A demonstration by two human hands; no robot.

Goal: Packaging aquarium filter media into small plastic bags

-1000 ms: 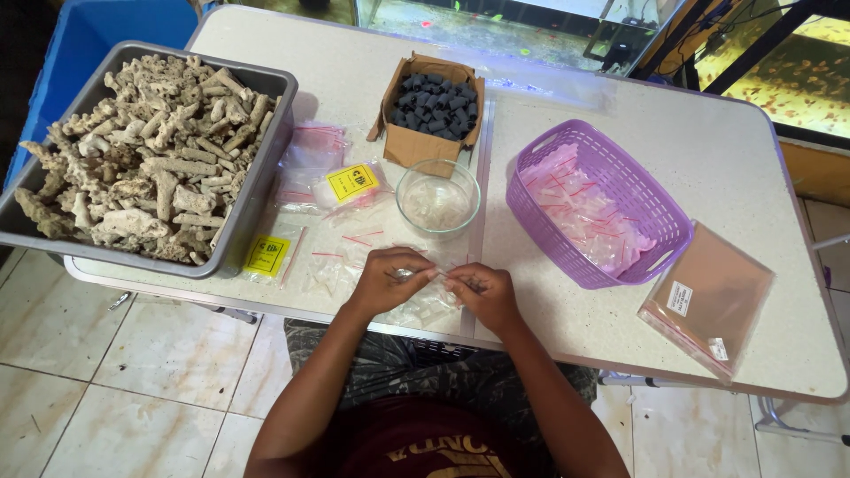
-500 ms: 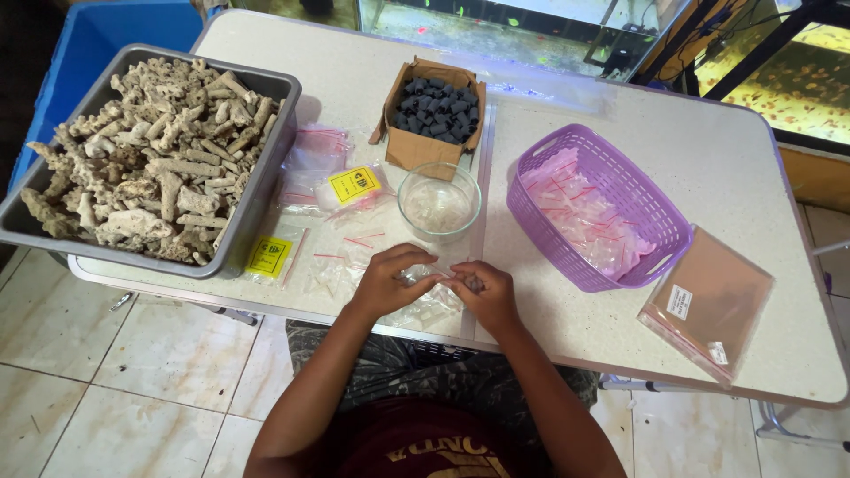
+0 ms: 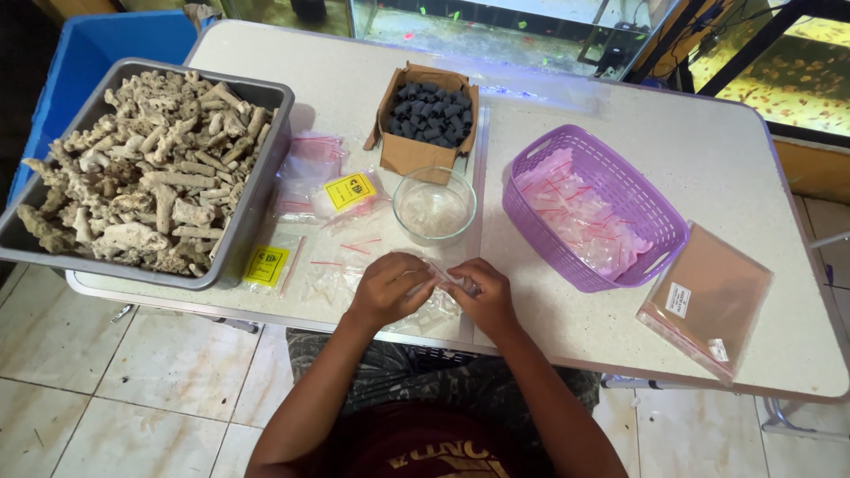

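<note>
Pinching a small clear bag (image 3: 440,281) between our left hand (image 3: 387,289) and right hand (image 3: 484,294), we hold it low over the desk (image 3: 567,345), just before the glass bowl (image 3: 434,206).

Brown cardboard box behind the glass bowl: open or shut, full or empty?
Open and nearly full: the brown cardboard box has its flaps spread outward, and small dark cylindrical pieces fill it almost to the rim.

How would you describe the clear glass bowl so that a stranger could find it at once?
Start at the white table and find the cardboard box of dark pieces at its middle. The glass bowl sits just in front of it, beyond the hands. It is the only round, see-through container there.
</note>
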